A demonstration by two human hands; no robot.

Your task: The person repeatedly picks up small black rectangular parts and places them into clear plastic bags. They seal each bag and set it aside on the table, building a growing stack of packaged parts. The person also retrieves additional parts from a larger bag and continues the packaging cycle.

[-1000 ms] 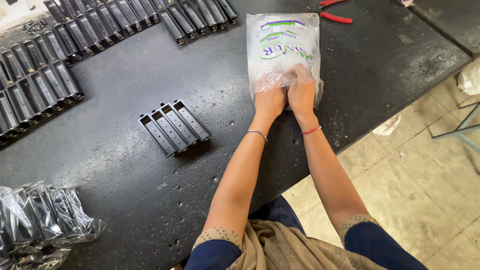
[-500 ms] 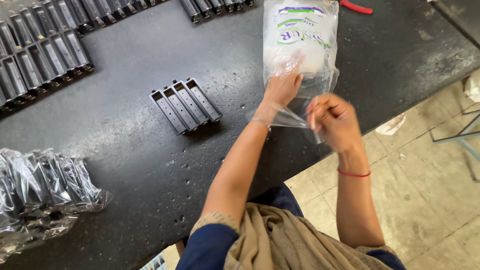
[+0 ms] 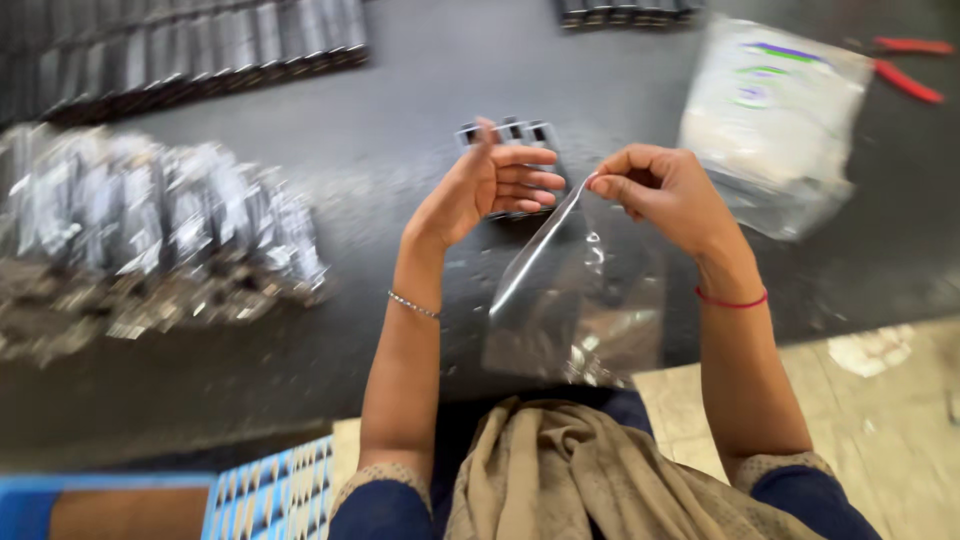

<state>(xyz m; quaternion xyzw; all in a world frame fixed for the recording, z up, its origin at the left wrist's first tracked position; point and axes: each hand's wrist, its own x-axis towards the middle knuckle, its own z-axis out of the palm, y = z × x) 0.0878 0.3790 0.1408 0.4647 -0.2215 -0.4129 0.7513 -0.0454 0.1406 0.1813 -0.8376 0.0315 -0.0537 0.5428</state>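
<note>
My right hand (image 3: 665,190) pinches the top edge of a clear plastic bag (image 3: 575,300) between thumb and fingers, and the bag hangs down from it in front of me, over the near edge of the black bench (image 3: 400,160). It is thin, glossy and wrinkled, and I cannot tell if anything is inside it. My left hand (image 3: 490,180) is open, with the fingers together and slightly bent, just beside the bag's upper edge but not gripping it. Behind my left hand, near the middle of the bench, lies a small group of dark oblong parts (image 3: 510,135), side by side. Toward the far right corner there is a white plastic packet (image 3: 770,110) with green and purple printing (it looks soft and full). Beside it, at the far right edge, are red-handled pliers (image 3: 905,65). At the left side of the bench rests a heap of shiny bagged dark parts (image 3: 150,220), blurred. Along the far edge stand rows of dark parts (image 3: 200,50).
</note>
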